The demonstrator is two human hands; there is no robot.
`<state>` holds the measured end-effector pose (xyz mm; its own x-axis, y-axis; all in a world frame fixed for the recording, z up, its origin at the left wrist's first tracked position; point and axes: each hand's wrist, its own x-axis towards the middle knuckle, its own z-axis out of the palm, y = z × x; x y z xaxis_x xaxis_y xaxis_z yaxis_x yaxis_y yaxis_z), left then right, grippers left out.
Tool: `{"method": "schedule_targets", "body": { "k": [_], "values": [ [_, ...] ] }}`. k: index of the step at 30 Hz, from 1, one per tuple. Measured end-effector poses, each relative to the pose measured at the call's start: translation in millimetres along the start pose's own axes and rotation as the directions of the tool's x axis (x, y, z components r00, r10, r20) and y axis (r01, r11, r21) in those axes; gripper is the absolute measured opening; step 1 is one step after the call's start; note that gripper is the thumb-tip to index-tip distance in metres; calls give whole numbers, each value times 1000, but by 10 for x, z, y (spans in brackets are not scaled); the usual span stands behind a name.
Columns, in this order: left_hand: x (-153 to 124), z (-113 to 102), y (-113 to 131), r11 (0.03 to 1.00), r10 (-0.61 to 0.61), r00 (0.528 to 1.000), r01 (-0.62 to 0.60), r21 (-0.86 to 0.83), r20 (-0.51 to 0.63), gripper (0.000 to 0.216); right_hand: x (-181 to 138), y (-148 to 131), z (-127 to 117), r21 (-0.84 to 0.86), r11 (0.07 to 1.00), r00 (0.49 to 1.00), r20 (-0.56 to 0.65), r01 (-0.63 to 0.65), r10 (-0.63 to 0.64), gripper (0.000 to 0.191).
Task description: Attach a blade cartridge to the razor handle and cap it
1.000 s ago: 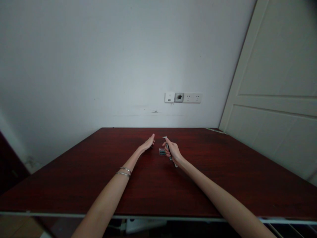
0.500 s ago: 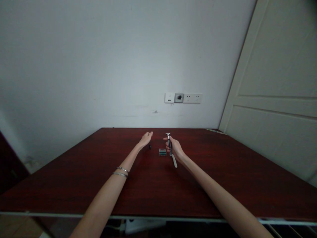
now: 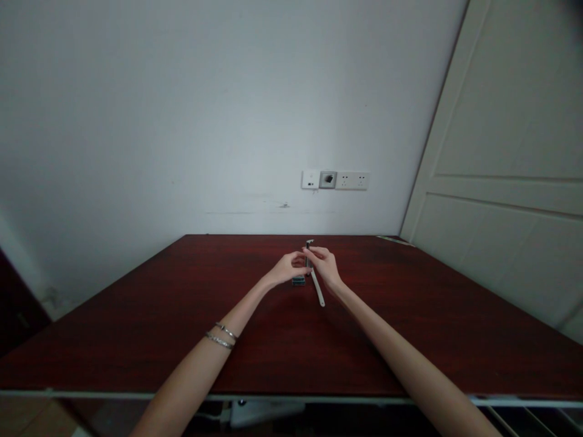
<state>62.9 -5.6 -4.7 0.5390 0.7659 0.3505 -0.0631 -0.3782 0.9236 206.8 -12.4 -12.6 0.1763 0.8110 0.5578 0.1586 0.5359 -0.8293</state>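
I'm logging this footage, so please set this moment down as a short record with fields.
Right hand: holds a razor-like tool, head end up
Left hand: fingers close around the tool; contact unclear
White strip: on the reddish-brown table, running toward the person
Small case: on the table, partly hidden by the left hand
Bracelets: two, near the left wrist
Sockets: on the wall behind

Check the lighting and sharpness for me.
Head view: dim, the wall brightest around its middle; head view: the slim tool in the right hand too small and soft for fine detail; head view: darkening in the top right corner.
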Motion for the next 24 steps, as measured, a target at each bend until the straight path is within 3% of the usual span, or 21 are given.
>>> {"method": "schedule_targets", "body": {
  "k": [4,9,12,16,20,24],
  "values": [
    [-13,106,43,998,47,989,-53,-35,-139,27,-37,-58,37,19,999,999,36,-40,39,36],
    [-57,35,134,999,-47,988,46,-9,-146,22,68,-124,-130,56,979,978,89,-195,189,48],
    [-69,-16,172,998,-68,979,67,-10,-193,21,156,-9,-319,-263,950,978,78,-167,193,38],
    [-65,-44,189,998,-69,978,67,-14,-197,19,114,194,-413,-710,702,950,188,-45,250,35],
    [-64,-50,202,998,-65,979,63,-16,-191,17,-21,237,-322,-854,519,881,267,29,390,39],
    [-77,-60,260,994,-103,977,105,0,-185,15,-80,175,-247,-868,491,845,316,74,432,29]
  ]
}}
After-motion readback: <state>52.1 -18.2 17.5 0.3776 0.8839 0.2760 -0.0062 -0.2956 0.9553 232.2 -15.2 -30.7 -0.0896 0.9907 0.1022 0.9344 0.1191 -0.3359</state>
